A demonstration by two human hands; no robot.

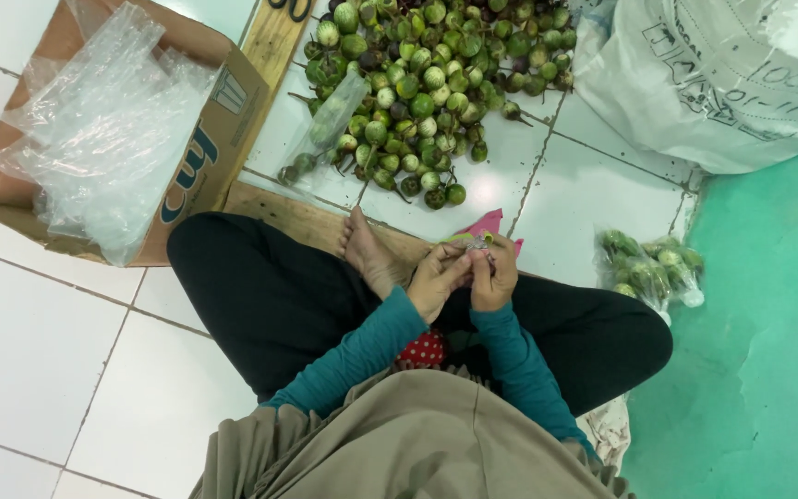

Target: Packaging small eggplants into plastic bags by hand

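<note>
Both sets of fingers pinch together over the person's lap: the left hand [436, 277] and the right hand [493, 275] meet on a small, crumpled piece of thin clear plastic [478, 244], gripped between the fingertips of both; what else it contains is too small to tell. A slip looks likely, since the film is flimsy and held only at the tips, so a tug could tear it or pull it free. Just beyond the hands lies a pink cloth [487, 223] on the white tiled floor [593, 203]. Farther off spreads a heap of small round green eggplants [427, 83], with one partly filled clear bag [325, 129] at its left edge. Filled clear bags of eggplants [653, 266] lie to the right. A brown cardboard box of loose plastic bags [113, 129] sits far left, a white woven sack [722, 74] far right. The crossed legs and bare foot [367, 254] crowd the reach toward the heap.
</note>
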